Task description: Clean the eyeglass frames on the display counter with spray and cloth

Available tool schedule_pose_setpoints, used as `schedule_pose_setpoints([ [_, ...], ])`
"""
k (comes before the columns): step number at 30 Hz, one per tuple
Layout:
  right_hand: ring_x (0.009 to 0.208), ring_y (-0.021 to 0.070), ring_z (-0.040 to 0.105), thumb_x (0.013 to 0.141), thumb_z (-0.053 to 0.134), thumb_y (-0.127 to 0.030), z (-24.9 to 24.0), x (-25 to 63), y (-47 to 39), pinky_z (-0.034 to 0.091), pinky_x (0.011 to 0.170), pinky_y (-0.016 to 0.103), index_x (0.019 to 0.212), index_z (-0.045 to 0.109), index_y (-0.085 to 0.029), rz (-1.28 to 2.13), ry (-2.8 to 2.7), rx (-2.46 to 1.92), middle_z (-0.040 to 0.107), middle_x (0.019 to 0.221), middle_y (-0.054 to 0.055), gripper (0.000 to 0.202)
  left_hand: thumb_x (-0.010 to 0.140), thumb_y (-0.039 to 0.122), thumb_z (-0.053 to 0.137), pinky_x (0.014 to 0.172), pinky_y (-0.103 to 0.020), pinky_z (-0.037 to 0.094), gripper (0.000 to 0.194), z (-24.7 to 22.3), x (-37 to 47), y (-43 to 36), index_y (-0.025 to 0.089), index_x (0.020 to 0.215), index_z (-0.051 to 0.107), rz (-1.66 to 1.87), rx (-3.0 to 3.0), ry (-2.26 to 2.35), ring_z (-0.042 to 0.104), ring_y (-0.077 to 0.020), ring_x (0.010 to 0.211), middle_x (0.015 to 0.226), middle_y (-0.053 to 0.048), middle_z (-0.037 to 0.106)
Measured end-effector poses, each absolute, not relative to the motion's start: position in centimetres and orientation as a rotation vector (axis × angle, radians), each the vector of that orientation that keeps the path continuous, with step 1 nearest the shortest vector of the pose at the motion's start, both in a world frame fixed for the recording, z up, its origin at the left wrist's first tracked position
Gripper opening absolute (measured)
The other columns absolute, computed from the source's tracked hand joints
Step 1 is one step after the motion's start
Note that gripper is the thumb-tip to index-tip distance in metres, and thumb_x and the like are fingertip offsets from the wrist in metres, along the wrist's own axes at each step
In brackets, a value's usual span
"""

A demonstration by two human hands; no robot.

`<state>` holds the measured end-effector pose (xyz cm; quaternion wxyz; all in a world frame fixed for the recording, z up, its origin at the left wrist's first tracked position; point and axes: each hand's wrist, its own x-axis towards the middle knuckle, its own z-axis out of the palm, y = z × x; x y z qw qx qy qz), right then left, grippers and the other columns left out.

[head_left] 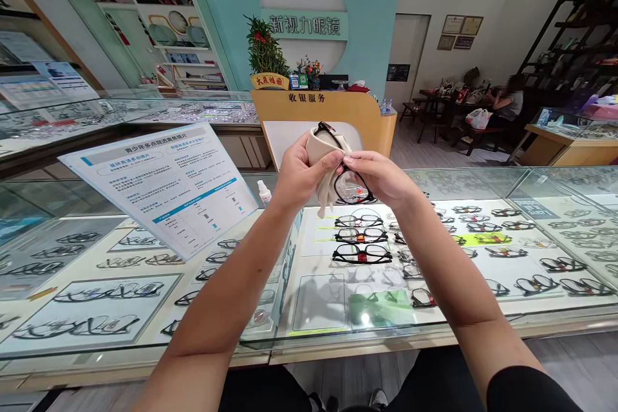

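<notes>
Above the glass counter, both of my hands are raised together around a pair of black-framed glasses (355,188). My left hand (302,170) is closed on a pale cleaning cloth (326,196), which wraps one lens of the glasses. My right hand (381,175) pinches the frame near its middle, with the other lens hanging below the fingers. Part of the frame is hidden by the cloth and fingers. A small white spray bottle (264,192) stands on the counter just left of my left forearm.
Rows of eyeglasses (362,253) lie inside the glass display case (309,347) below my arms. A printed sign (164,187) stands at the left on the counter. Beyond are a wooden cashier desk (328,109) with a plant (265,48), and a seated person (510,103) at the right.
</notes>
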<state>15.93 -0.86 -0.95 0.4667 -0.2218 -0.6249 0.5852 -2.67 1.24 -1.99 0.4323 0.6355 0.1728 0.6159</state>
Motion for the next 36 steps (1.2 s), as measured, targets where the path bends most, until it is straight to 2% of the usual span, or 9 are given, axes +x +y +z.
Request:
schedule_pose_setpoints([
  [4, 0.082, 0.0140, 0.065, 0.079, 0.098, -0.052, -1.3, 15.4, -1.0, 0.053, 0.076, 0.026, 0.086, 0.083, -0.018, 1.479, -1.557, -0.512, 0.074, 0.086, 0.002, 0.037, 0.078, 0.071, 0.095, 0.048, -0.023, 0.051, 0.057, -2.4, -1.6, 1.0, 0.021, 0.094, 0.071, 1.715, 1.469, 0.516, 0.064, -0.0109, 0.050, 0.070, 0.001, 0.072],
  [8, 0.079, 0.0132, 0.064, 0.079, 0.097, -0.051, -1.3, 15.2, -1.4, 0.051, 0.074, 0.025, 0.086, 0.083, -0.017, 1.477, -1.562, -0.524, 0.074, 0.083, 0.001, 0.037, 0.086, 0.080, 0.083, 0.050, -0.025, 0.054, 0.060, -2.5, -1.4, 1.3, 0.022, 0.085, 0.067, 1.826, 1.378, 0.549, 0.072, -0.0160, 0.059, 0.066, 0.000, 0.068],
  [12, 0.074, 0.0133, 0.060, 0.079, 0.096, -0.055, -0.9, 15.4, -1.3, 0.050, 0.067, 0.025, 0.087, 0.081, -0.019, 1.443, -1.500, -0.546, 0.072, 0.081, 0.001, 0.040, 0.090, 0.076, 0.083, 0.062, -0.032, 0.065, 0.057, -2.1, -2.3, 1.8, 0.022, 0.089, 0.067, 1.610, 1.376, 0.500, 0.081, -0.0241, 0.076, 0.072, -0.004, 0.072],
  [16, 0.080, 0.0139, 0.061, 0.078, 0.097, -0.054, -0.7, 16.0, -1.0, 0.053, 0.071, 0.025, 0.085, 0.081, -0.019, 1.373, -1.458, -0.538, 0.074, 0.088, 0.002, 0.039, 0.085, 0.067, 0.092, 0.075, -0.036, 0.069, 0.054, -1.6, -3.3, 1.7, 0.020, 0.097, 0.070, 1.461, 1.426, 0.435, 0.083, -0.0267, 0.088, 0.085, -0.007, 0.077],
  [22, 0.081, 0.0151, 0.062, 0.081, 0.096, -0.055, -0.9, 16.1, -0.9, 0.054, 0.073, 0.026, 0.087, 0.079, -0.020, 1.384, -1.462, -0.516, 0.073, 0.089, 0.002, 0.039, 0.073, 0.051, 0.106, 0.070, -0.026, 0.064, 0.061, -1.5, -3.1, 0.9, 0.022, 0.115, 0.072, 1.400, 1.508, 0.402, 0.078, -0.0178, 0.078, 0.093, -0.004, 0.079],
  [27, 0.080, 0.0142, 0.061, 0.084, 0.093, -0.059, -1.4, 15.3, -1.0, 0.051, 0.074, 0.027, 0.090, 0.079, -0.019, 1.406, -1.534, -0.514, 0.070, 0.086, 0.001, 0.043, 0.075, 0.064, 0.101, 0.059, -0.023, 0.058, 0.059, -2.3, -2.1, 1.1, 0.023, 0.104, 0.071, 1.602, 1.493, 0.451, 0.066, -0.0108, 0.062, 0.085, 0.000, 0.074],
  [31, 0.082, 0.0150, 0.059, 0.086, 0.089, -0.066, -1.7, 14.3, -1.3, 0.050, 0.077, 0.028, 0.089, 0.079, -0.020, 1.312, -1.614, -0.512, 0.070, 0.086, 0.001, 0.047, 0.080, 0.078, 0.090, 0.046, -0.021, 0.047, 0.060, -2.7, -1.4, 1.5, 0.023, 0.091, 0.069, 1.823, 1.396, 0.511, 0.054, -0.0074, 0.049, 0.070, 0.003, 0.066],
  [33, 0.088, 0.0168, 0.060, 0.085, 0.088, -0.071, -1.8, 13.9, -1.4, 0.051, 0.082, 0.029, 0.088, 0.079, -0.021, 1.251, -1.640, -0.509, 0.071, 0.089, 0.001, 0.051, 0.085, 0.082, 0.083, 0.045, -0.021, 0.047, 0.061, -2.6, -1.3, 1.7, 0.023, 0.087, 0.067, 1.864, 1.325, 0.545, 0.057, -0.0090, 0.050, 0.066, 0.003, 0.064],
  [36, 0.086, 0.0175, 0.059, 0.084, 0.086, -0.076, -1.8, 13.7, -1.2, 0.051, 0.080, 0.030, 0.087, 0.079, -0.021, 1.221, -1.623, -0.527, 0.070, 0.087, 0.002, 0.055, 0.090, 0.079, 0.080, 0.055, -0.023, 0.057, 0.058, -2.2, -1.6, 2.0, 0.023, 0.089, 0.068, 1.810, 1.249, 0.582, 0.074, -0.0158, 0.066, 0.070, 0.000, 0.070],
])
